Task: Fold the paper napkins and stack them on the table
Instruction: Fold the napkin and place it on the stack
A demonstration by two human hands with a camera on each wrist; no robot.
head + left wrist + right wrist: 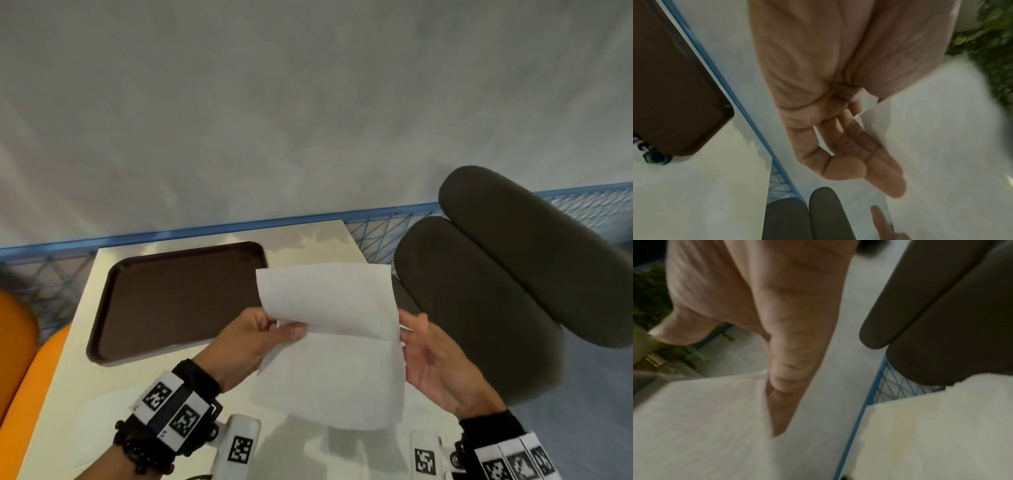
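A white paper napkin (329, 370) hangs in the air above the near right part of the table (78, 349), its upper half curling forward over the lower half. My left hand (291, 330) pinches its left edge, thumb on top. In the left wrist view the fingers (869, 154) lie straight and together against the napkin (941, 146). My right hand (407, 329) meets the right edge palm up. In the right wrist view its fingers (785, 386) run straight along the napkin (694, 426), thumb spread away.
An empty brown tray (178, 301) lies on the table's far left part. A pale flat sheet (102, 431) lies on the near left of the table. Grey chair cushions (496, 291) stand close on the right. An orange seat (20, 377) is on the left, and a blue rail (205, 228) runs behind.
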